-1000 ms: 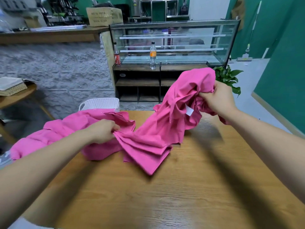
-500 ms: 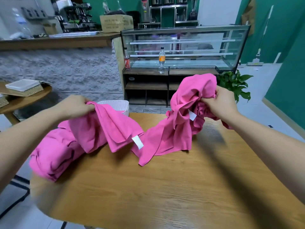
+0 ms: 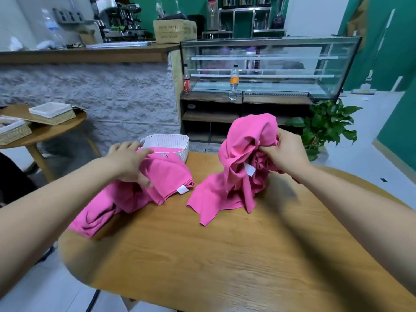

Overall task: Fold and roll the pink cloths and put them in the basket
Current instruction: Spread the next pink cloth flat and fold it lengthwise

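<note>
A café room around a light brown wooden table (image 3: 225, 255).
Behind it stands a long glass display case (image 3: 270, 64) on dark wooden shelves (image 3: 209, 115). A clear bottle with an orange label (image 3: 234, 81) and a small red bottle (image 3: 186, 83) stand at the case. A green leafy plant (image 3: 326, 127) sits to the right. On the left, a round wooden side table (image 3: 45, 131) holds flat woven trays (image 3: 54, 113). A brown cardboard box (image 3: 173, 31) rests on the high counter (image 3: 78, 55).

Both my arms reach forward: left hand (image 3: 128, 162) low, thumb and fingers pinching the left cloth (image 3: 167, 176); right hand (image 3: 287, 152) (held higher) clenched on the bunched right cloth (image 3: 236, 143).
</note>
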`<action>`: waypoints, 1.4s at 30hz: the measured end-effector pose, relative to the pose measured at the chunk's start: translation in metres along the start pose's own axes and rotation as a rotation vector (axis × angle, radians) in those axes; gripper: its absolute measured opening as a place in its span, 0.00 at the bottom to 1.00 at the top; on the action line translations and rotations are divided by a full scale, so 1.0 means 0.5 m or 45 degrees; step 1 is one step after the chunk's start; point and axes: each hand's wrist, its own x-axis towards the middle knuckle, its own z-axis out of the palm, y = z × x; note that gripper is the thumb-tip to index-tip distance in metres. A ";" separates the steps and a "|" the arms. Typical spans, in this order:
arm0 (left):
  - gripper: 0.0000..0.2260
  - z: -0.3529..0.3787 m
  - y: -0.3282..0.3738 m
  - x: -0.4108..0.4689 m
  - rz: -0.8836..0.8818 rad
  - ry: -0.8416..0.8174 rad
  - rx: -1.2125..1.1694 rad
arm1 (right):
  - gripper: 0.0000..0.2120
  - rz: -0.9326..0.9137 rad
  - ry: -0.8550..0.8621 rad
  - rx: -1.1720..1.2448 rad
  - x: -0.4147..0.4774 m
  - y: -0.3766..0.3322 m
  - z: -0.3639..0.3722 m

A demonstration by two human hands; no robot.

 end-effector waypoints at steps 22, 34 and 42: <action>0.20 0.160 0.082 0.014 0.290 -0.268 -0.086 | 0.14 -0.019 -0.159 -0.005 -0.031 -0.018 0.106; 0.32 -0.071 0.311 -0.061 0.499 0.463 -1.122 | 0.19 0.097 -0.146 -0.173 -0.025 -0.019 0.056; 0.53 -0.094 0.434 0.006 0.574 0.470 -1.172 | 0.18 0.130 -0.185 -0.293 -0.033 0.004 -0.041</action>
